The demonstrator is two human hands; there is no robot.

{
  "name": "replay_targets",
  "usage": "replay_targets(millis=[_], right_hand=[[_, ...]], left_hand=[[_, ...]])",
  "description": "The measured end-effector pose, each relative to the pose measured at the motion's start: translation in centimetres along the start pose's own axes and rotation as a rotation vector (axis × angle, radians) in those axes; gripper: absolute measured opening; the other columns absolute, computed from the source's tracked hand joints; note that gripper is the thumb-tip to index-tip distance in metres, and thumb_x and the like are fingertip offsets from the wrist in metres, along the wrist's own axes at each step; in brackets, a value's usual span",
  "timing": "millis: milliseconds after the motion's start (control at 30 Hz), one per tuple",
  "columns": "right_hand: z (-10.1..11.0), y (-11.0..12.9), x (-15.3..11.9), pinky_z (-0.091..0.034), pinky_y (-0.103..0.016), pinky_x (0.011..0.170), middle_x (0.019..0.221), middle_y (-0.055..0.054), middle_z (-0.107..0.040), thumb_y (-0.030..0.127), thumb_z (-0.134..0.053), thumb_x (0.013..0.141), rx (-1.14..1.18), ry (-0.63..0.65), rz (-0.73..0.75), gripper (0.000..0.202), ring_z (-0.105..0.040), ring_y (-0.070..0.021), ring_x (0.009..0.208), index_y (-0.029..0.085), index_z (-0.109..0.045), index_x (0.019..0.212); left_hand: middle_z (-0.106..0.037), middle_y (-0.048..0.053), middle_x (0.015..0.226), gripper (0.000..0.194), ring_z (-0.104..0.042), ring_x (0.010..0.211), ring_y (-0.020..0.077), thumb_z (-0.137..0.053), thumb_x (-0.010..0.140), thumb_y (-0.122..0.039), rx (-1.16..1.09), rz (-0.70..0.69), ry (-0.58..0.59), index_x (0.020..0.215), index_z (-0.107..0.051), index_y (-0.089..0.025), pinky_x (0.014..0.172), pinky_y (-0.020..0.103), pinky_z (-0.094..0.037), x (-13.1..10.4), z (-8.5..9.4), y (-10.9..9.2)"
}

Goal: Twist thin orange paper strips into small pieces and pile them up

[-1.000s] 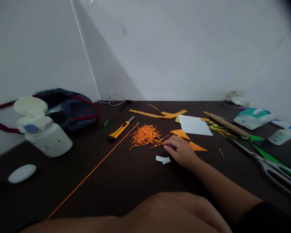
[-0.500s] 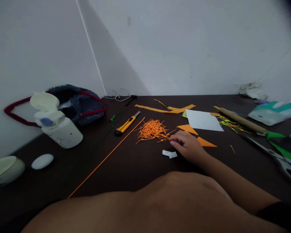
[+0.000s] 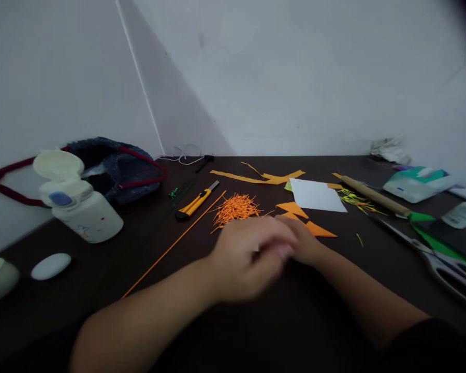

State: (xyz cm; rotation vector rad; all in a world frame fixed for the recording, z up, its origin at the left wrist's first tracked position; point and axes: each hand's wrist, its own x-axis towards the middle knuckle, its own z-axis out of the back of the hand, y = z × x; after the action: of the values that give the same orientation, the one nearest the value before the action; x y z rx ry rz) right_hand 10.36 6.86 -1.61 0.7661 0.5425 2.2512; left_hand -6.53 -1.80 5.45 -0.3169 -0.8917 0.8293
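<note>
My left hand (image 3: 248, 261) is blurred, its fingers curled and its thumb and fingertips meeting against my right hand. A speck of white shows through the gap in its fingers. My right hand (image 3: 305, 241) also has closed fingers, mostly covered by the left. Whatever lies between the fingertips is hidden. Just beyond the hands is a heap of thin orange strips (image 3: 238, 207). Orange paper triangles (image 3: 321, 229) lie beside the right hand. Left of the heap, a long orange strip (image 3: 171, 248) runs diagonally below a yellow utility knife (image 3: 196, 203) with its blade out.
At left stand an open-lidded white bottle (image 3: 87, 215), a white oval object (image 3: 51, 266) and a dark bag with red trim (image 3: 134, 173). White paper (image 3: 316, 196), yellow-green strips (image 3: 355, 199), scissors (image 3: 435, 256) and a wooden stick (image 3: 376, 196) lie right. A wall (image 3: 275, 77) rises behind.
My left arm has swung away from the near edge, bringing the left hand up to the right hand. The view has shifted slightly. The white scraps have gone from sight around the hands.
</note>
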Motion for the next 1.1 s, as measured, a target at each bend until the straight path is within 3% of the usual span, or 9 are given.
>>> replay_targets(millis=[67, 100, 200, 367, 533, 800, 967, 1100], right_hand=[[0.4, 0.2, -0.1, -0.045, -0.03, 0.065, 0.077, -0.003, -0.06, 0.017, -0.057, 0.071, 0.032, 0.116, -0.01, 0.011, -0.056, -0.0159, 0.07, 0.021, -0.064, 0.079], [0.5, 0.3, -0.2, -0.045, -0.029, 0.064, 0.076, -0.002, -0.059, 0.017, -0.059, 0.069, 0.034, 0.162, -0.01, 0.012, -0.055, -0.0151, 0.069, 0.021, -0.064, 0.079], [0.9, 0.2, -0.3, -0.044, -0.027, 0.06, 0.076, 0.0, -0.057, 0.014, -0.062, 0.062, 0.009, 0.217, -0.005, 0.018, -0.053, -0.0144, 0.068, 0.023, -0.064, 0.078], [0.7, -0.3, -0.2, -0.042, -0.026, 0.061, 0.077, -0.001, -0.055, 0.01, -0.061, 0.062, -0.045, 0.23, 0.032, 0.014, -0.052, -0.0143, 0.069, 0.021, -0.062, 0.071], [0.8, -0.5, 0.0, -0.042, -0.026, 0.058, 0.071, 0.0, -0.058, 0.017, -0.06, 0.069, 0.066, 0.211, -0.062, 0.004, -0.053, -0.0133, 0.065, 0.02, -0.061, 0.069], [0.7, -0.3, 0.1, -0.043, -0.027, 0.058, 0.068, -0.001, -0.059, 0.02, -0.056, 0.071, 0.238, -0.007, -0.228, 0.004, -0.054, -0.0142, 0.062, 0.02, -0.059, 0.069], [-0.3, -0.6, 0.2, -0.046, -0.029, 0.064, 0.084, -0.004, -0.058, 0.017, -0.058, 0.066, 0.32, -0.138, -0.111, 0.003, -0.057, -0.0149, 0.072, 0.019, -0.056, 0.065], [-0.6, -0.5, 0.1, -0.046, -0.028, 0.061, 0.076, -0.003, -0.061, 0.015, -0.057, 0.066, 0.251, -0.154, -0.098, 0.003, -0.057, -0.0145, 0.068, 0.018, -0.057, 0.067]], left_hand=[[-0.06, 0.0, 0.071, 0.015, -0.054, 0.064, 0.0122, -0.041, 0.08, -0.021, 0.073, 0.113, 0.005, 0.079, -0.057, -0.022, 0.058, 0.026, -0.043, 1.1, -0.5, 2.7], [-0.059, -0.001, 0.071, 0.014, -0.053, 0.064, 0.0121, -0.043, 0.078, -0.019, 0.126, 0.171, 0.061, 0.076, -0.057, -0.021, 0.058, 0.026, -0.042, 1.4, -0.7, 4.0], [-0.057, -0.001, 0.072, 0.006, -0.052, 0.068, 0.0139, -0.054, 0.071, -0.022, 0.258, 0.206, 0.361, 0.074, -0.06, -0.021, 0.059, 0.026, -0.04, 1.4, -1.3, 7.0], [-0.056, 0.001, 0.081, 0.015, -0.052, 0.076, 0.0173, -0.06, 0.068, -0.023, 0.348, 0.151, 0.462, 0.083, -0.061, -0.024, 0.061, 0.027, -0.038, 0.6, -2.0, 7.8], [-0.058, 0.0, 0.074, 0.006, -0.052, 0.07, 0.015, -0.054, 0.072, -0.02, 0.266, 0.177, 0.419, 0.072, -0.06, -0.021, 0.06, 0.025, -0.037, 0.6, -2.6, 8.1], [-0.06, -0.001, 0.064, 0.014, -0.054, 0.061, 0.0128, -0.046, 0.075, -0.022, -0.185, 0.536, 0.202, 0.072, -0.059, -0.019, 0.059, 0.025, -0.042, 1.0, -3.2, 8.2], [-0.061, -0.001, 0.067, 0.012, -0.054, 0.063, 0.0122, -0.048, 0.073, -0.019, -0.296, 0.537, 0.18, 0.074, -0.06, -0.018, 0.062, 0.025, -0.044, 1.0, -3.3, 7.9], [-0.06, -0.001, 0.067, 0.011, -0.053, 0.064, 0.0125, -0.05, 0.073, -0.021, -0.287, 0.497, 0.196, 0.073, -0.061, -0.018, 0.062, 0.025, -0.042, 1.0, -3.4, 7.9]])
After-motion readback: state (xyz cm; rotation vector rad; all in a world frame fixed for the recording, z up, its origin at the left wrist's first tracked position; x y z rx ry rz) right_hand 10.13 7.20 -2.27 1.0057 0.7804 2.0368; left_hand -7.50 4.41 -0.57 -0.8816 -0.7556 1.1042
